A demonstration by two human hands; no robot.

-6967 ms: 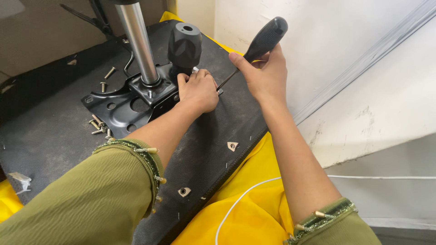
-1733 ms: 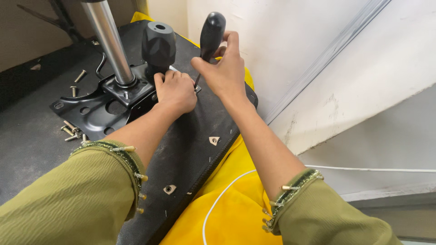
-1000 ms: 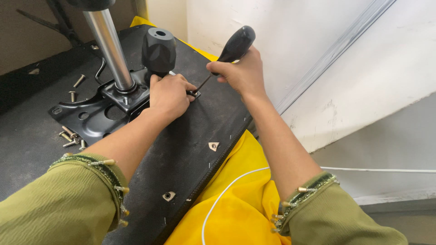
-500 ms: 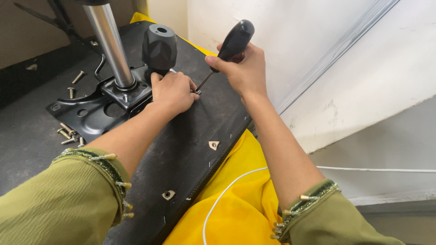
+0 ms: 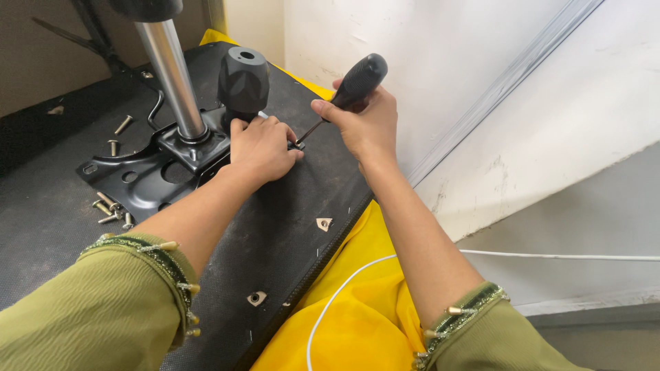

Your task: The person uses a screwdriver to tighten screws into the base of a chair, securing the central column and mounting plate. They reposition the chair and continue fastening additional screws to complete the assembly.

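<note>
a person's right hand [image 5: 364, 124] is wrapped around the black handle of a screwdriver [image 5: 347, 93], its shaft slanting down to a small fitting beside the left hand [image 5: 262, 148]. the left hand lies curled, fingers together, on the black underside of a chair seat [image 5: 289, 227], seemingly steadying the screw at the tip, though that spot is too small to tell. just beside it are a black metal plate [image 5: 137, 182], a chrome column [image 5: 172, 79] and a black knob [image 5: 244, 81]. loose screws [image 5: 110, 209] lie near the plate. yellow cloth [image 5: 357, 316] lies under the seat.
</note>
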